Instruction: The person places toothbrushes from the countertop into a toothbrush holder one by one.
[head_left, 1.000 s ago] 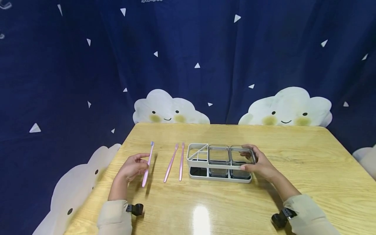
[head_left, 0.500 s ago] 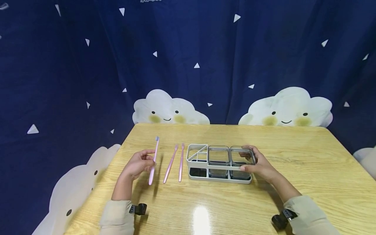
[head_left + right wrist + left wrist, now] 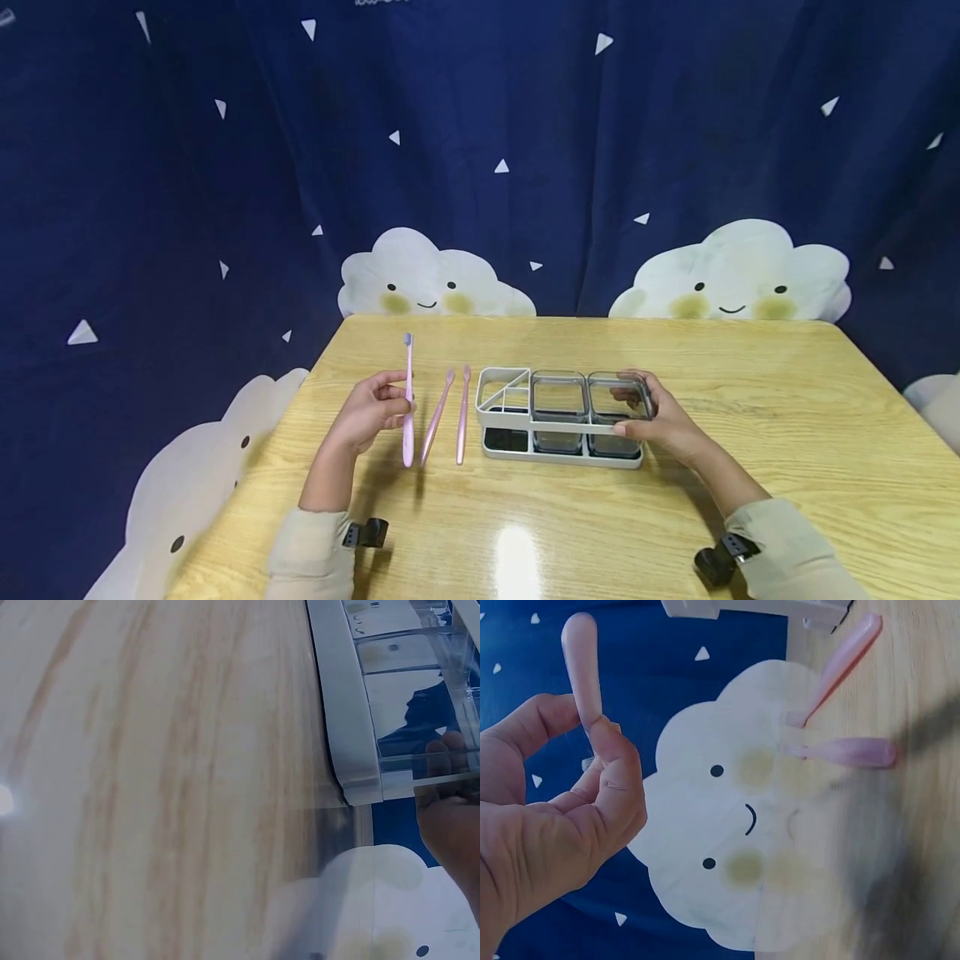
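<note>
Left hand [image 3: 371, 411] pinches a lilac-pink toothbrush [image 3: 408, 432] by its handle, bristle end pointing away from the person, raised off the surface [image 3: 600, 525], just left of two pink toothbrushes [image 3: 463, 417] lying flat. Right hand [image 3: 663, 423] grips the organiser [image 3: 558, 425] at its right end, thumb at the front rail. Judgement: a light mid-handle pinch, fingers clear of the bristles, and enough height not to knock the lying pair; brace the organiser without tilting it. No brand or label legible; script at the curtain's [image 3: 465, 100] top edge cut off, unreadable
</note>
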The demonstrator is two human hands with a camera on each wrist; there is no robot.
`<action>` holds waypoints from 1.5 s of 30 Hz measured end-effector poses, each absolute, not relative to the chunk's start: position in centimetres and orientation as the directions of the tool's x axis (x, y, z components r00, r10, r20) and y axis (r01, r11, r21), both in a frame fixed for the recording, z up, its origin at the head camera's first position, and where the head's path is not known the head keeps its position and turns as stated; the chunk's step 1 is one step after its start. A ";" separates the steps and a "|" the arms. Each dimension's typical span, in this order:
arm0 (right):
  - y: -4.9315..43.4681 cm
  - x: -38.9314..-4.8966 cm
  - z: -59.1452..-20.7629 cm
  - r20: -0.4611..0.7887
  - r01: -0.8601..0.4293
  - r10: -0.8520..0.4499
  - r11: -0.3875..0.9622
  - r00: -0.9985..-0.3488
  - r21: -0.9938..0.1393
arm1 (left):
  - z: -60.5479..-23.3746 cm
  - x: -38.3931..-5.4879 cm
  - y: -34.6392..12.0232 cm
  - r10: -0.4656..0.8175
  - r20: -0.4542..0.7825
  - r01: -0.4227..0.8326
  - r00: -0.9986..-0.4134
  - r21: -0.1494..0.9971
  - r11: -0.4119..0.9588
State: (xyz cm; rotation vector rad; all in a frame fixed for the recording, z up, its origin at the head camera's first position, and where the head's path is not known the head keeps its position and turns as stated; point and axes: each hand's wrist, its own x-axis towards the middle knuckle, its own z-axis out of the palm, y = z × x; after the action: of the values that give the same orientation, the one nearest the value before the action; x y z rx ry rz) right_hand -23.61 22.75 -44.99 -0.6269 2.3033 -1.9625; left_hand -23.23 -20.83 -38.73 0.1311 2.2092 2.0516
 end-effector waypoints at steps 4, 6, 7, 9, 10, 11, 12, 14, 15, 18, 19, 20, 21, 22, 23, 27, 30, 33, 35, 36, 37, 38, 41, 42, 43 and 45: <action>22.8 -23.7 -45.0 0.224 -0.274 -0.329 0.114 -0.917 -0.955 | -38.3 -23.4 -20.0 0.135 -0.020 -0.010 -0.991 0.997 0.076; 22.8 -23.7 -45.0 0.223 -0.274 -0.331 0.114 -0.917 -0.955 | -38.1 -23.3 -19.6 0.134 -0.020 -0.009 -0.991 0.997 0.081; 22.8 -23.7 -45.0 0.224 -0.275 -0.333 0.114 -0.916 -0.955 | -38.0 -23.3 -19.4 0.136 -0.018 -0.007 -0.991 0.996 0.085; 22.8 -23.7 -45.1 0.225 -0.276 -0.333 0.113 -0.916 -0.955 | -37.8 -23.2 -19.0 0.139 -0.015 -0.002 -0.990 0.996 0.094; 22.8 -23.7 -45.1 0.227 -0.277 -0.333 0.109 -0.915 -0.955 | -37.7 -23.2 -18.8 0.140 -0.013 0.001 -0.990 0.995 0.099; 22.8 -23.6 -45.1 0.228 -0.276 -0.332 0.106 -0.915 -0.955 | -37.6 -23.2 -18.6 0.143 -0.010 0.006 -0.990 0.994 0.105; 22.8 -23.6 -45.2 0.227 -0.275 -0.331 0.104 -0.916 -0.956 | -37.4 -23.2 -18.4 0.146 -0.007 0.009 -0.989 0.994 0.108; 22.7 -23.5 -45.3 0.225 -0.269 -0.327 0.097 -0.918 -0.958 | -37.2 -23.4 -18.0 0.151 -0.002 0.015 -0.988 0.994 0.111; 22.6 -23.5 -45.4 0.221 -0.264 -0.326 0.094 -0.919 -0.960 | -37.1 -23.5 -17.8 0.155 0.002 0.020 -0.988 0.993 0.113; 22.5 -23.4 -45.5 0.211 -0.253 -0.321 0.096 -0.923 -0.963 | -36.7 -23.7 -17.0 0.159 0.021 0.040 -0.987 0.992 0.118; 22.5 -23.4 -45.5 0.211 -0.253 -0.320 0.096 -0.924 -0.963 | -36.5 -23.8 -16.8 0.157 0.030 0.050 -0.987 0.992 0.120; 22.5 -23.4 -45.5 0.209 -0.251 -0.320 0.097 -0.924 -0.963 | -36.4 -23.9 -16.5 0.152 0.039 0.058 -0.988 0.991 0.121; 22.5 -23.4 -45.5 0.210 -0.252 -0.320 0.096 -0.924 -0.963 | -36.3 -23.9 -16.2 0.144 0.048 0.066 -0.988 0.990 0.122; 22.5 -23.4 -45.4 0.211 -0.253 -0.320 0.094 -0.923 -0.963 | -36.3 -23.9 -15.9 0.133 0.059 0.075 -0.989 0.990 0.121; 22.5 -23.4 -45.4 0.212 -0.254 -0.321 0.093 -0.923 -0.963 | -36.2 -23.9 -15.6 0.118 0.071 0.085 -0.990 0.989 0.119; 22.6 -23.5 -45.1 0.215 -0.255 -0.326 0.083 -0.920 -0.963 | -36.1 -23.9 -14.5 0.051 0.134 0.138 -0.990 0.986 0.098; 22.6 -23.4 -45.0 0.214 -0.255 -0.326 0.089 -0.921 -0.963 | -36.1 -24.0 -13.8 0.014 0.181 0.182 -0.983 0.981 0.065; 22.6 -23.4 -44.9 0.211 -0.256 -0.325 0.099 -0.922 -0.962 | -36.0 -24.0 -13.1 -0.005 0.227 0.227 -0.974 0.973 0.030; 22.6 -23.4 -44.8 0.212 -0.257 -0.328 0.098 -0.921 -0.962 | -35.8 -24.1 -12.7 -0.012 0.260 0.260 -0.965 0.965 0.005; 22.6 -23.5 -44.8 0.212 -0.256 -0.328 0.099 -0.921 -0.961 | -35.7 -24.1 -12.5 -0.014 0.279 0.279 -0.960 0.960 -0.005; 22.6 -23.5 -44.8 0.212 -0.256 -0.329 0.097 -0.920 -0.962 | -35.5 -24.1 -12.3 -0.015 0.297 0.297 -0.955 0.955 -0.015; 22.6 -23.6 -44.8 0.213 -0.257 -0.330 0.096 -0.920 -0.962 | -35.4 -24.1 -12.1 -0.016 0.311 0.311 -0.950 0.950 -0.023; 22.6 -23.7 -44.8 0.215 -0.258 -0.330 0.092 -0.919 -0.962 | -34.9 -24.1 -11.5 -0.012 0.342 0.342 -0.940 0.939 -0.040; 22.6 -23.7 -44.9 0.216 -0.259 -0.330 0.091 -0.919 -0.962 | -34.8 -24.0 -11.2 -0.010 0.349 0.349 -0.937 0.936 -0.046; 22.6 -23.7 -44.9 0.216 -0.259 -0.331 0.091 -0.918 -0.961 | -34.7 -24.0 -11.0 -0.009 0.353 0.353 -0.935 0.934 -0.053; 22.7 -23.6 -44.9 0.216 -0.260 -0.333 0.093 -0.918 -0.961 | -34.4 -23.9 -10.6 -0.007 0.361 0.361 -0.933 0.930 -0.064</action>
State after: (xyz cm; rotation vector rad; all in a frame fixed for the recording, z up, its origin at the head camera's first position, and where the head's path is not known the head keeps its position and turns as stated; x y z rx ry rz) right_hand -23.64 22.66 -44.91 -0.6199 2.2798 -1.9839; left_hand -23.94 -10.61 -34.45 0.4507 2.3023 2.4593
